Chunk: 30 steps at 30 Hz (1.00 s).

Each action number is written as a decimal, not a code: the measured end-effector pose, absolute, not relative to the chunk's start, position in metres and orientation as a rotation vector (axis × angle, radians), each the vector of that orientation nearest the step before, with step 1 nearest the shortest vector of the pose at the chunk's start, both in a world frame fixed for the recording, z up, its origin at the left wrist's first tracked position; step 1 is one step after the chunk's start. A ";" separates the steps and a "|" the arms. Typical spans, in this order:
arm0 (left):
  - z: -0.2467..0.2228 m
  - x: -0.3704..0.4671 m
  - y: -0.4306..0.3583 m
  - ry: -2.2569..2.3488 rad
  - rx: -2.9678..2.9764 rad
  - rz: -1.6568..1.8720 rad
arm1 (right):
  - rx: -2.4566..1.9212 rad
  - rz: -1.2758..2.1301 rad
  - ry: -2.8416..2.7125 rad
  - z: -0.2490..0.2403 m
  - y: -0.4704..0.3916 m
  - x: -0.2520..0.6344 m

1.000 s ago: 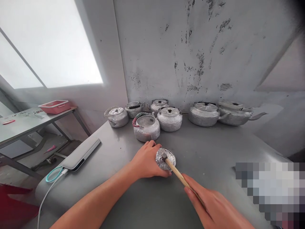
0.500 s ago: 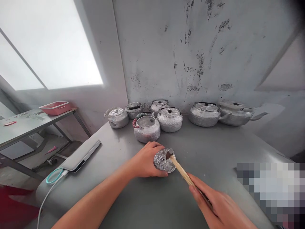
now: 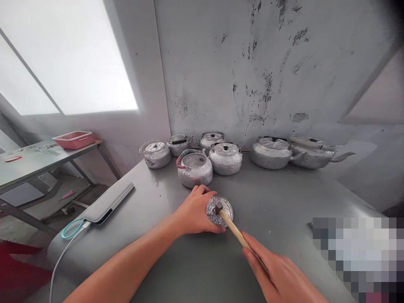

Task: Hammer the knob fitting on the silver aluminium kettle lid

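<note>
My left hand (image 3: 197, 210) grips the left rim of a round, dented silver metal lid (image 3: 227, 207) on the grey table. In my right hand (image 3: 271, 265) is a small hammer (image 3: 235, 229) with a pale wooden handle, the fingers wrapped round it. The hammer's head is over the middle of the lid; whether it touches the metal I cannot tell. Just beyond my left hand stands a lidless metal kettle (image 3: 195, 172) with a red and green wrapped handle.
Several more metal kettles (image 3: 225, 160) line the table's back edge by the stained wall. A grey power bank (image 3: 109, 202) with a white cable (image 3: 67, 252) lies at the left. Farther left, a side table holds a pink basket (image 3: 74, 143). A blurred patch covers the lower right.
The hammer's head has shifted left, from the lid's upper right to its middle, and my right hand has moved slightly left with it. My left hand keeps its hold on the lid.
</note>
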State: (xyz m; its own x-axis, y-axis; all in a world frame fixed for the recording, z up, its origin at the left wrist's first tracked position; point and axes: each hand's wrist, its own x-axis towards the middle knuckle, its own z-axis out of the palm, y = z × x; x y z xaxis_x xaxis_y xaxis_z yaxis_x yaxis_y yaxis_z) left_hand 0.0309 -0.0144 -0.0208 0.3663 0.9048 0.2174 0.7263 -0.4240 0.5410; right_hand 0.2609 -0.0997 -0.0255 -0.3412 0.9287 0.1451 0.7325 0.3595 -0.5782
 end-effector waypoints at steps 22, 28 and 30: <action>-0.024 0.035 -0.015 1.508 2.268 0.741 | -1.442 0.596 -2.214 -0.021 -0.099 0.258; -0.022 0.038 -0.018 1.559 2.261 0.741 | -1.450 0.598 -2.211 -0.019 -0.099 0.257; -0.022 0.038 -0.018 1.579 2.256 0.724 | -1.451 0.614 -2.215 -0.017 -0.099 0.257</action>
State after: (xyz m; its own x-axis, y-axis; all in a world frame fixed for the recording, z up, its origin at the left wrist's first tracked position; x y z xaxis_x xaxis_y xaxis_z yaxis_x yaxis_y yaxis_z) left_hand 0.0384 -0.0182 -0.0222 0.2721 0.9336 0.2333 0.7861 -0.3555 0.5056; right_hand 0.2569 -0.0986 -0.0171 -0.3669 0.9243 0.1048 0.7385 0.3579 -0.5714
